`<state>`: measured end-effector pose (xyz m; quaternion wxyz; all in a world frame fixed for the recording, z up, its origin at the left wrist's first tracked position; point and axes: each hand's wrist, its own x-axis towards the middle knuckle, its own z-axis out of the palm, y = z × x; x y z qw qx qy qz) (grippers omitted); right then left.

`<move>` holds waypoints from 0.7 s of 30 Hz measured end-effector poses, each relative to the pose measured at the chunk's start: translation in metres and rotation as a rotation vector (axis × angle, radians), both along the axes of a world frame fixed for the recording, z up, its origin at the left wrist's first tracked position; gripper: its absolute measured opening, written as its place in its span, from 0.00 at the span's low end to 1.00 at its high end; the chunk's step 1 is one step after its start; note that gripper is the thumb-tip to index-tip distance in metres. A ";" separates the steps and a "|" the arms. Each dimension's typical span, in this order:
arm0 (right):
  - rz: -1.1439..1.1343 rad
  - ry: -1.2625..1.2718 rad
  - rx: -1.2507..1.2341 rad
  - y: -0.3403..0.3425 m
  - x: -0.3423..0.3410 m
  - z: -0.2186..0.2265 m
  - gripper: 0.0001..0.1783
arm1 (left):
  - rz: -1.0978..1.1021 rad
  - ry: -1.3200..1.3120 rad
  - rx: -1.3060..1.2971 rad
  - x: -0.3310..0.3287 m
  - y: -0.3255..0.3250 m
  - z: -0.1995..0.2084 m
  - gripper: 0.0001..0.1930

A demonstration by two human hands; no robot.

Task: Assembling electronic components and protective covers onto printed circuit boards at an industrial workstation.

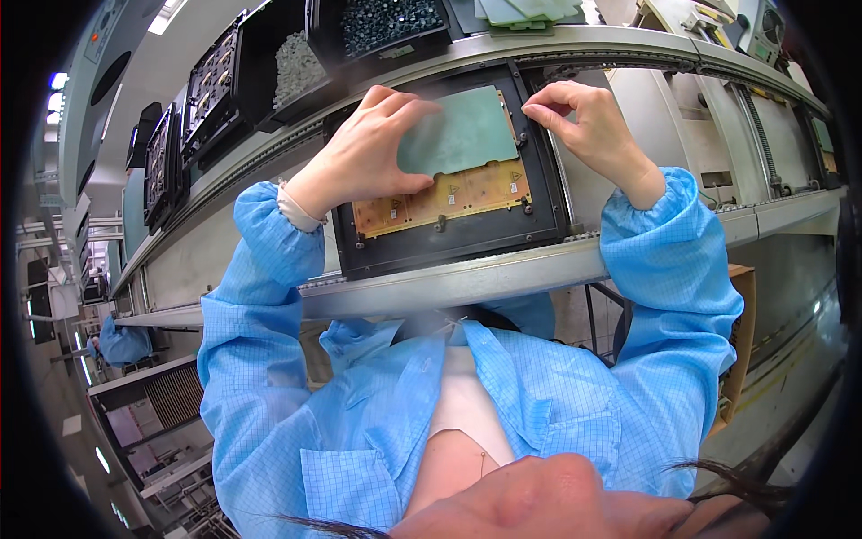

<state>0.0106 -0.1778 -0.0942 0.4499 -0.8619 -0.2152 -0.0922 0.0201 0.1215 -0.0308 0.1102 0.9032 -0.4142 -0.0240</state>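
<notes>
A green sheet point(460, 135) lies over the upper part of a yellow-brown circuit board panel point(422, 214). The panel sits in a black frame point(395, 256) with small posts and clips along its edges. My left hand point(368, 148) is curved around the sheet's left end, its thumb near the lower edge and its fingers near the upper edge. Just beyond the sheet's right edge, my right hand point(593, 126) is closed, thumb and forefinger pinched together. Whatever the pinch may hold is too small to make out.
A metal rail point(467, 289) runs between me and the black frame. Along the far rail stand a black bin of dark small parts point(391, 22), a bin of pale parts point(298, 70) and a stack of green sheets point(525, 11). Black fixtures point(211, 81) stand to the left.
</notes>
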 end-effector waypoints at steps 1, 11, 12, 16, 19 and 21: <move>0.002 0.002 0.000 0.000 -0.001 0.000 0.10 | 0.002 0.002 0.000 -0.001 0.000 0.000 0.37; 0.008 0.031 0.015 -0.005 -0.003 0.003 0.10 | -0.005 0.020 -0.033 -0.001 -0.002 -0.009 0.38; 0.015 0.042 0.026 -0.006 -0.003 0.003 0.10 | -0.010 0.027 -0.040 -0.001 -0.002 -0.009 0.39; -0.003 0.044 0.000 -0.012 -0.006 0.010 0.09 | -0.018 -0.046 -0.085 -0.003 -0.003 -0.011 0.39; -0.020 0.048 -0.023 -0.017 -0.008 0.012 0.08 | 0.097 -0.057 -0.169 -0.008 0.011 -0.007 0.40; -0.012 0.011 -0.042 -0.019 -0.009 0.016 0.07 | 0.125 -0.059 -0.169 -0.014 0.028 -0.007 0.42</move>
